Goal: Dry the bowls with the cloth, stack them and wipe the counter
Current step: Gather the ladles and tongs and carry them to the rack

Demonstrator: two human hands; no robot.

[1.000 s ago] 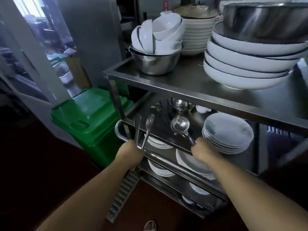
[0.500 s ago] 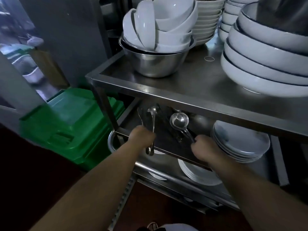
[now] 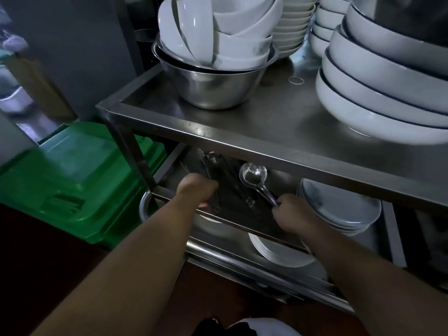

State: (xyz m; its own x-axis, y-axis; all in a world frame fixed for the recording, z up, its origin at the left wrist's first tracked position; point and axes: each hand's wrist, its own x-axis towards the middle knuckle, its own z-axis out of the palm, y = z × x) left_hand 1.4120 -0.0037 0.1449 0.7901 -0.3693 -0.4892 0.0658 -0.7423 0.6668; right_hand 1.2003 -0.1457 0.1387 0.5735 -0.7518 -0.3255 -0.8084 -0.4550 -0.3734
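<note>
Left hand (image 3: 197,191) grips tongs (image 3: 213,166), right hand (image 3: 294,214) grips a ladle (image 3: 253,175); bowls (image 3: 218,32) sit well above.

My rack (image 3: 266,132) is brushed, dull steel; the basin (image 3: 213,88) and ladle (image 3: 253,175) are shiny metal, the bowls (image 3: 242,27) glossy white ceramic, the bin (image 3: 80,180) smooth green plastic.

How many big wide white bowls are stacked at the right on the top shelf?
4 wide bowls show, nested in one stack at the right of the top shelf. The frame edge cuts the stack off, so more may be hidden above.
</note>
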